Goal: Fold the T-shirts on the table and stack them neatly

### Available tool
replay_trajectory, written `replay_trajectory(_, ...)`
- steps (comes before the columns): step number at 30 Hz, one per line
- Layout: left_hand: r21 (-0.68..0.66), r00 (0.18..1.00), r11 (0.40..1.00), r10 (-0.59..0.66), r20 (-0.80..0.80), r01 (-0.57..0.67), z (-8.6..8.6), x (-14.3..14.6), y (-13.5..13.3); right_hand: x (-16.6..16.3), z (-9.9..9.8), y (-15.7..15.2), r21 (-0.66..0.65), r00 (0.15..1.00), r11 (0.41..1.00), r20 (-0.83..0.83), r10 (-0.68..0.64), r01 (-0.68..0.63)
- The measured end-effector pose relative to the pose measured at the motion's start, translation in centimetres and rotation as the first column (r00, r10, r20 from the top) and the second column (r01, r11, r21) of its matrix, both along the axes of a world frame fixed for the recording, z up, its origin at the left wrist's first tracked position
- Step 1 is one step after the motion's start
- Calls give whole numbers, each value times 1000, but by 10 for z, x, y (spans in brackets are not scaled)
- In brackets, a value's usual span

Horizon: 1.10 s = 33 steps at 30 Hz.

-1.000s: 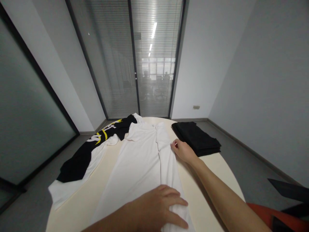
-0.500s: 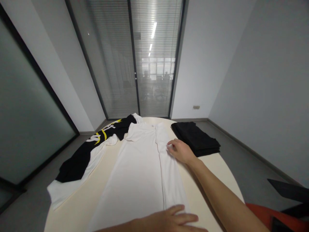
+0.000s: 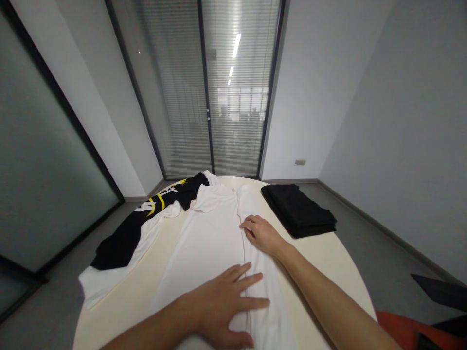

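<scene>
A white polo shirt [image 3: 211, 238] lies lengthwise on the cream round table [image 3: 328, 262], its right side folded over toward the middle. My left hand [image 3: 222, 304] presses flat on the near part of the shirt, fingers spread across the fold edge. Farther up, my right hand [image 3: 260, 232] rests on the folded strip with its fingers bent down onto the cloth at the fold line. Neither hand grips anything.
A black, white and yellow garment [image 3: 134, 228] sprawls over the table's left edge. A folded black stack [image 3: 297, 209] sits at the right rear. An orange and black chair [image 3: 419, 325] is at the lower right. Glass walls with blinds stand behind.
My left hand slid back up from the near hem onto the shirt, fingers spread. My right hand moved left from the shirt's outer edge to the fold line.
</scene>
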<state>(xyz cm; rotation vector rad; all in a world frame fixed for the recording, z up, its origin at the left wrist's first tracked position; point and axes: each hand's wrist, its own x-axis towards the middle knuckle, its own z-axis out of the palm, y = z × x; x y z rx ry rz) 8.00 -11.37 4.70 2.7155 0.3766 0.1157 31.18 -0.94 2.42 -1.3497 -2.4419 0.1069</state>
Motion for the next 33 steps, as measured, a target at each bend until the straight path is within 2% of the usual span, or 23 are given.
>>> replay_trajectory(4,-42,998,999,8,-55,-10,-7,2,-8,-4,-3,0,7,997,998,-15,-70,70)
replay_trajectory(8,-33,999,999,1,-48,-2,-7,3,-10,-5,-12,0,5,998,1000,-57,-7,8)
replay_trajectory(11,-29,999,1000,-6,-48,4,-3,-5,-3,-5,-19,0,-57,999,998,-47,-4,2)
replay_trajectory(14,-13,996,998,57,-76,-58,-2,-14,4,-5,-22,2,-148,998,987,-4,-68,66)
replay_trajectory(17,-7,991,994,109,-82,-110,-6,-17,5,-5,-23,5,-207,997,975,42,-72,79)
replay_trajectory(25,-40,984,985,164,-61,-167,-15,0,-12,6,-21,9,-255,997,967,72,1,17)
replay_trajectory(30,-33,983,984,174,-56,-176,-16,16,-24,15,-19,8,-276,994,961,100,40,-11)
replay_trajectory(33,-35,979,979,201,-37,-203,-12,21,-21,18,-17,7,-295,991,955,123,51,-12)
